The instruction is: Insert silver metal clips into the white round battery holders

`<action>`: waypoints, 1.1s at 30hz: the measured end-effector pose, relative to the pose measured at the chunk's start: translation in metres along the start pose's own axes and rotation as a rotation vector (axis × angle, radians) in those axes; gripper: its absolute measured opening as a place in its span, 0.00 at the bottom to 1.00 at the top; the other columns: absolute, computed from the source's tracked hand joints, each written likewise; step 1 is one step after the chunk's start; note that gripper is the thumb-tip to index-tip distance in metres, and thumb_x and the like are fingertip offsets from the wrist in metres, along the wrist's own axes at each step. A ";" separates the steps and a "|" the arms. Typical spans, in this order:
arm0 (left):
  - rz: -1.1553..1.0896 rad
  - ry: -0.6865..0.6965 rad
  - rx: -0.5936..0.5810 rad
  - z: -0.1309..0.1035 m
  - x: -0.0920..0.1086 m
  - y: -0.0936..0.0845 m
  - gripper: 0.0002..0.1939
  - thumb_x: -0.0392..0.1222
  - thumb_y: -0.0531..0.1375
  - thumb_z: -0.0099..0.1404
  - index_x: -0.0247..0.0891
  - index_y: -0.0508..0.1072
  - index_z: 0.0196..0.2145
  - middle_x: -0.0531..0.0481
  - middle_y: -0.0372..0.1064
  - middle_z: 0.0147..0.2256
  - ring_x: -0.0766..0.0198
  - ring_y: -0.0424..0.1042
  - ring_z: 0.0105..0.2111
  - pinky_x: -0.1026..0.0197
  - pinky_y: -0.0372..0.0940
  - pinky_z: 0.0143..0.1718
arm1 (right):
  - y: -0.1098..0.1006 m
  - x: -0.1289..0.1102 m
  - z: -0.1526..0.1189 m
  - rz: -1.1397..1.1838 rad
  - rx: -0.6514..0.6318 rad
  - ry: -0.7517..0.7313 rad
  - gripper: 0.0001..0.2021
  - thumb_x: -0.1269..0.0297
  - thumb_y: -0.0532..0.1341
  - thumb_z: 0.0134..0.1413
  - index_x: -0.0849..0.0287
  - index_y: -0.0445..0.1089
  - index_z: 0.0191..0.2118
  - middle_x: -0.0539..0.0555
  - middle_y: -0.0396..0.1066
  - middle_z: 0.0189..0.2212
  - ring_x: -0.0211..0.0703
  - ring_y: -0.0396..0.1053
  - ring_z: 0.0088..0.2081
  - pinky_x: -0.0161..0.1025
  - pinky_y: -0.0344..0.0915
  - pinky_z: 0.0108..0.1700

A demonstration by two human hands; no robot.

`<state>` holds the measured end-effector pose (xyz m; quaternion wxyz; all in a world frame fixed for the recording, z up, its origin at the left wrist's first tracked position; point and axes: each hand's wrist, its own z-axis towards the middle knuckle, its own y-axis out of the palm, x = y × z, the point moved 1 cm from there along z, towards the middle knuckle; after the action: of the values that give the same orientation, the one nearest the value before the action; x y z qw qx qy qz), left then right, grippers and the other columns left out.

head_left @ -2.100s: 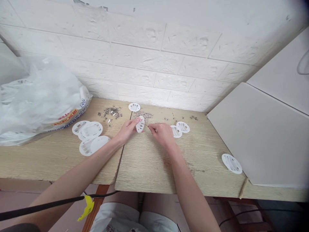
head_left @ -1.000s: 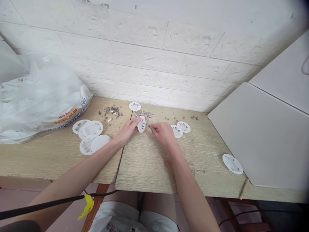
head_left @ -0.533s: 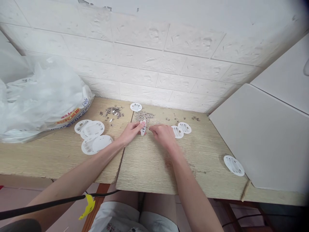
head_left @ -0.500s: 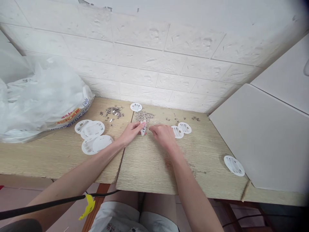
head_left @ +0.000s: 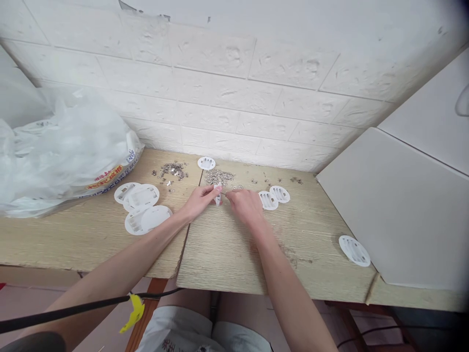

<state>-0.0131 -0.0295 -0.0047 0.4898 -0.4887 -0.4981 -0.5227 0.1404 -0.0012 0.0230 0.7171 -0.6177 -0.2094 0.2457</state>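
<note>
My left hand (head_left: pixel 200 201) is closed on a white round plastic battery cover (head_left: pixel 218 199), tilted up nearly on its edge. Just to its right, my right hand (head_left: pixel 245 203) is pinched at the fingertips around a thin dark piece, too small to make out, that points towards the cover. Beyond both hands lies a pile of small metal contacts (head_left: pixel 220 177). Two more white round covers (head_left: pixel 280 194) with slots and metal bits lie beside my right hand. Another slotted cover (head_left: pixel 206 163) rests behind the pile.
Several overlapping white discs (head_left: pixel 148 217) lie left of my left forearm. A second heap of metal pieces (head_left: pixel 175 170) sits near a stuffed plastic bag (head_left: pixel 69 151). One cover (head_left: pixel 354 251) lies by a white panel (head_left: pixel 381 205) at right. A brick-patterned wall (head_left: pixel 220 102) stands behind.
The cover in my left hand has turned slightly, more edge-on to me. My right hand has shifted a touch to the left, towards it. Everything else lies as before.
</note>
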 end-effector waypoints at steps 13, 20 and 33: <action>-0.387 0.065 -0.065 0.002 0.013 -0.003 0.17 0.47 0.62 0.57 0.33 0.75 0.41 0.41 0.73 0.42 0.57 0.70 0.44 0.56 0.63 0.46 | 0.012 0.002 0.008 1.185 0.145 0.195 0.15 0.55 0.56 0.53 0.62 0.72 0.35 0.51 0.72 0.26 0.33 0.60 0.22 0.32 0.56 0.25; -0.027 0.142 0.037 -0.001 0.018 -0.005 0.19 0.45 0.63 0.54 0.35 0.72 0.43 0.45 0.72 0.41 0.59 0.70 0.40 0.58 0.64 0.41 | 0.016 0.005 0.009 1.267 0.302 0.260 0.16 0.53 0.62 0.46 0.63 0.72 0.33 0.49 0.67 0.22 0.33 0.57 0.21 0.32 0.55 0.24; 0.804 0.660 0.196 -0.009 0.024 -0.015 0.07 0.36 0.52 0.61 0.38 0.70 0.32 0.49 0.68 0.32 0.64 0.66 0.34 0.62 0.60 0.37 | 0.005 -0.010 -0.003 0.544 0.481 -0.144 0.13 0.59 0.54 0.60 0.61 0.71 0.38 0.54 0.71 0.31 0.35 0.65 0.29 0.32 0.59 0.34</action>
<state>-0.0289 -0.0392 0.0184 0.8257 -0.4026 -0.1372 -0.3704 0.1340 -0.0093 0.0172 0.7336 -0.4459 -0.0234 0.5124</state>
